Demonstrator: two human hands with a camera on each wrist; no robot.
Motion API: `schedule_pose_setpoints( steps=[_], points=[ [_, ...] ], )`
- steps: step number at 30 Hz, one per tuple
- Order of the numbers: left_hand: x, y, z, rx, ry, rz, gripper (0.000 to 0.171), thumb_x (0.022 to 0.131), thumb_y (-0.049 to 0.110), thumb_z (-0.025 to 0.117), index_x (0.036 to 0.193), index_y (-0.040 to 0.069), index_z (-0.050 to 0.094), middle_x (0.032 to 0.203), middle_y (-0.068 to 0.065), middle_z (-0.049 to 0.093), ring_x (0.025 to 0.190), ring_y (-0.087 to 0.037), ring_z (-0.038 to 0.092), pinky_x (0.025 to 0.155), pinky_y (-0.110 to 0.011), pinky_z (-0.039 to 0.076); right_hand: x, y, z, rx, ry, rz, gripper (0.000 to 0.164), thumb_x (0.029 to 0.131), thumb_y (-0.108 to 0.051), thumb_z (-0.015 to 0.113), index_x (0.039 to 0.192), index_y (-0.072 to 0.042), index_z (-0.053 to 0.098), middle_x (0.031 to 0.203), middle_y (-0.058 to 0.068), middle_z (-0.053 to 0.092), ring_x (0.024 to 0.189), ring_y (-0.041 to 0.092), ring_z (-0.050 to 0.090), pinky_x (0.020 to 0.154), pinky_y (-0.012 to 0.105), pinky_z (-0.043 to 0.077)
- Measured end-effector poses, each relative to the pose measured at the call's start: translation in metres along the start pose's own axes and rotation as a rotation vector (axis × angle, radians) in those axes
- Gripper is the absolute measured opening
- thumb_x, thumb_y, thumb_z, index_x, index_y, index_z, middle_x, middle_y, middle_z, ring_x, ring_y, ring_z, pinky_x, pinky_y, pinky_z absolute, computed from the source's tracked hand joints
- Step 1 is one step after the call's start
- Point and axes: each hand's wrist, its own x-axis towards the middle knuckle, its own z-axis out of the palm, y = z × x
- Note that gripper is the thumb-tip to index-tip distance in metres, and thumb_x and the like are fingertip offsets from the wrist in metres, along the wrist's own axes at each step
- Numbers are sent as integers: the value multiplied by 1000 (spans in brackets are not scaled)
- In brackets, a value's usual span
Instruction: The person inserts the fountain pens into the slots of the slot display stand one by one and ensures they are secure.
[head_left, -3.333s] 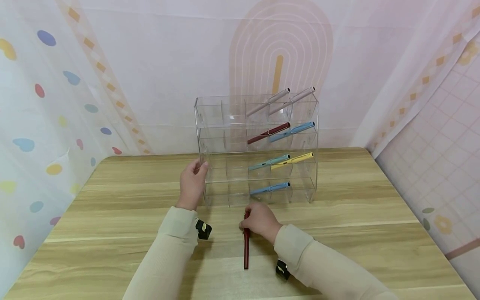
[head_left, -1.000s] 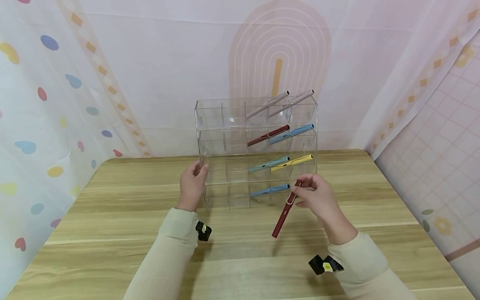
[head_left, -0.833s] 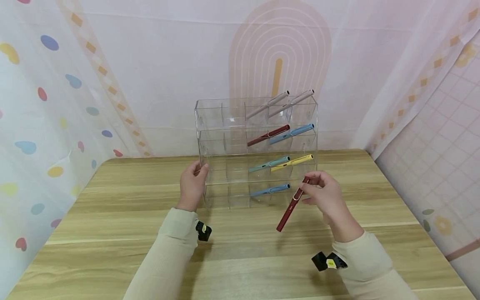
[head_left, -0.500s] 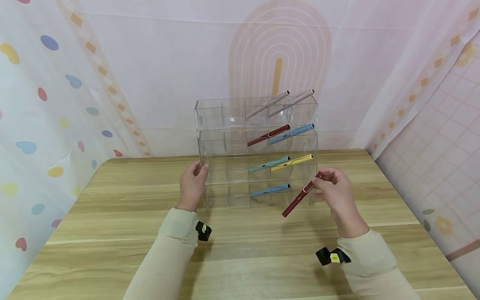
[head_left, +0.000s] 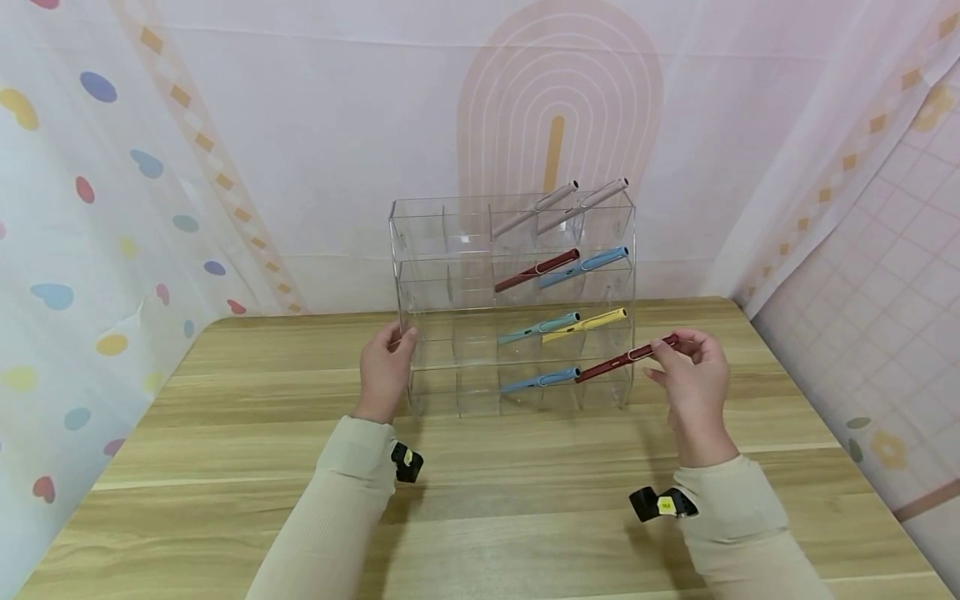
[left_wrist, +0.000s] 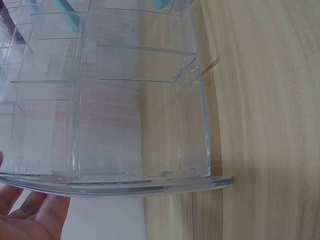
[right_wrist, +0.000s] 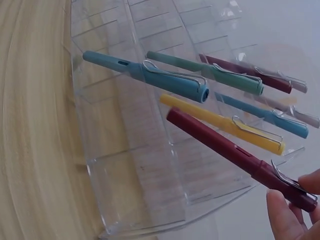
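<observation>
A clear acrylic pen rack (head_left: pixel 472 308) with tiered compartments stands on the wooden table. My left hand (head_left: pixel 386 367) grips its left side panel, and the left wrist view has the fingers (left_wrist: pixel 50 212) along the panel's outer face. At the rack's lower right, my right hand (head_left: pixel 697 383) pinches a dark red pen (head_left: pixel 618 362) by its clip end. That pen slants, its free end overlapping the bottom tier just right of a blue pen (head_left: pixel 540 380). In the right wrist view the red pen (right_wrist: pixel 215 140) passes in front of a yellow pen (right_wrist: pixel 225 125).
Two pale pens (head_left: pixel 592 202) lean in the top tier. Below them sit another dark red pen (head_left: pixel 536 271) and a light blue pen (head_left: pixel 585 267), then a green pen (head_left: pixel 538 328) beside the yellow one. A patterned curtain (head_left: pixel 337 125) hangs behind the table (head_left: pixel 480 517).
My right hand has lifted the dark red pen from the table in front of the rack and carried it right and up. The pen has tilted flatter toward the bottom tier. My left hand stays put.
</observation>
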Motion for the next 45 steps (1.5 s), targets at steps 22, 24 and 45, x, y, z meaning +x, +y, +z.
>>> schedule_pose_setpoints(
  steps=[22,24,45],
  points=[
    [-1,-1,0,-3,4,11,38,102,23,48,132,0,53,131,-18,56,124,-32,50,103,-47,42,-8,35,28,61,26,-12,21,85,11,63,96,-1,50,87,1,51,66,1,60,53,19,54],
    [0,-1,0,-2,5,15,38,102,23,48,132,0,53,131,-18,56,124,-32,50,103,-47,42,-9,37,30,57,31,-3,21,85,11,63,96,-2,50,87,0,51,65,1,59,52,18,53],
    [1,-2,0,-8,2,16,40,102,23,48,135,1,51,131,-17,55,124,-31,49,103,-46,42,-10,55,38,9,25,39,22,84,12,62,96,0,49,88,4,48,68,2,56,54,20,54]
  ],
)
